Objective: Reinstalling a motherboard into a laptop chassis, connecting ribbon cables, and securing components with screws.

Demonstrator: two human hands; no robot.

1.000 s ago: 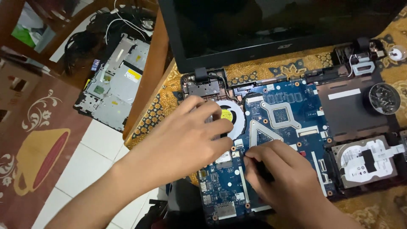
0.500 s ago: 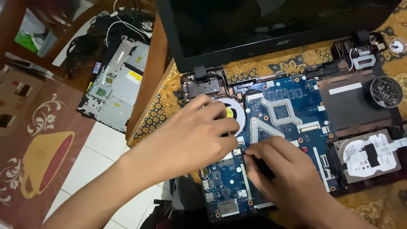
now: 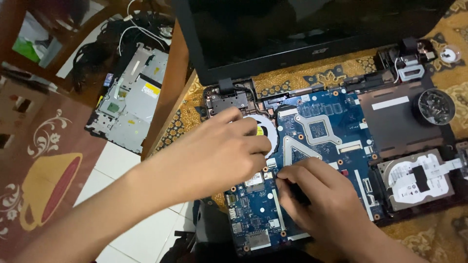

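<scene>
Since a second ago both hands sit nearly where they were; only the view has slid a little, so I read the work as holding at one spot on the blue motherboard (image 3: 317,141), which lies in the opened laptop base on the patterned cloth (image 3: 438,234). My left hand (image 3: 219,151) rests curled over the round fan (image 3: 265,134), fingers loose, gripping nothing I can see. My right hand (image 3: 317,199) pinches a slim dark tool (image 3: 297,192) against the board's lower left. Matte black plastic, glossy green-blue laminate, a silvery hard drive (image 3: 417,178), a round cup of screws (image 3: 434,106)
</scene>
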